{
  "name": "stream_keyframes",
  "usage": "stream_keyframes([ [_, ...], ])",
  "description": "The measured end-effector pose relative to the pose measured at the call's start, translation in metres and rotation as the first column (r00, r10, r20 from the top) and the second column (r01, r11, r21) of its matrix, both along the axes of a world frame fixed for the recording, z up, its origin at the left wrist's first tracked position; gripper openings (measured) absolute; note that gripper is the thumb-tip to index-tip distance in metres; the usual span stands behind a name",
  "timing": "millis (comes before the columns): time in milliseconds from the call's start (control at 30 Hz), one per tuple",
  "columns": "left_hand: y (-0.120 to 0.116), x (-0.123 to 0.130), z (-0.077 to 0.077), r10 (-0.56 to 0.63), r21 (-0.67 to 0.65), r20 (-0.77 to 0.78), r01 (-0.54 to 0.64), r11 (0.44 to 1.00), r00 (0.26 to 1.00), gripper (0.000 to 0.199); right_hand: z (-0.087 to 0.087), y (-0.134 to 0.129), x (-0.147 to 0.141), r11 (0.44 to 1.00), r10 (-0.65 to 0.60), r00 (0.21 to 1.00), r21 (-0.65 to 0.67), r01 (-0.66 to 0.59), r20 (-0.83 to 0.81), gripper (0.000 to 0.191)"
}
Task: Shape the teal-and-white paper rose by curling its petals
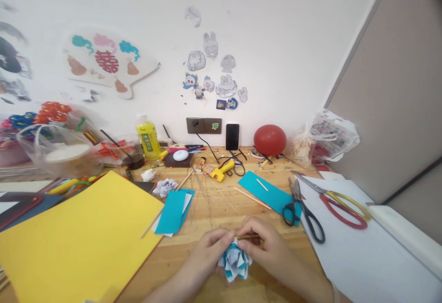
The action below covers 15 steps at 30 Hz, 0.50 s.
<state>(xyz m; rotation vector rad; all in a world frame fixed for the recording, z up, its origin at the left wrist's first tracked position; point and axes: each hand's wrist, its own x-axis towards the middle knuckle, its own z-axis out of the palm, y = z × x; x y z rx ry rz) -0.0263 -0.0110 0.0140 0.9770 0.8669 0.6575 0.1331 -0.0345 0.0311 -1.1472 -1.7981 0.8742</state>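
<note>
Near the front edge of the wooden table, both of my hands hold a blue and white folded paper flower [236,262], its petals pointing down toward me. My left hand [213,247] pinches the flower's top left side with thumb and index finger. From the right, my right hand [264,243] has its thumb pressed on the flower, its fingers curled over. A thin brownish stick [249,237] shows under the right fingers; whether it joins the flower is hidden. Folded blue paper pieces [171,212] and a crumpled white paper flower [165,187] lie to the upper left.
Yellow paper [83,243] covers the left side. A blue strip [265,192], black scissors [300,208] and red-and-yellow scissors [341,206] lie right, by white paper [373,252]. Behind are a yellow glue gun [223,171], phone [232,137], bottle [148,137] and red balloon [270,140].
</note>
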Motion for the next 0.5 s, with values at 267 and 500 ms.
stream_keyframes([
  [267, 0.003, -0.002, -0.004, 0.038, -0.036, 0.160, -0.032, 0.999, 0.986, 0.044, -0.010, 0.004, 0.002, 0.996, -0.079, 0.996, -0.048, 0.077, -0.037, 0.017],
  [500, 0.006, -0.004, -0.012, -0.081, 0.164, 0.114, 0.062, 0.985, 0.990, 0.047, -0.007, 0.001, 0.000, 0.973, -0.203, 0.954, 0.155, 0.171, 0.219, 0.014],
])
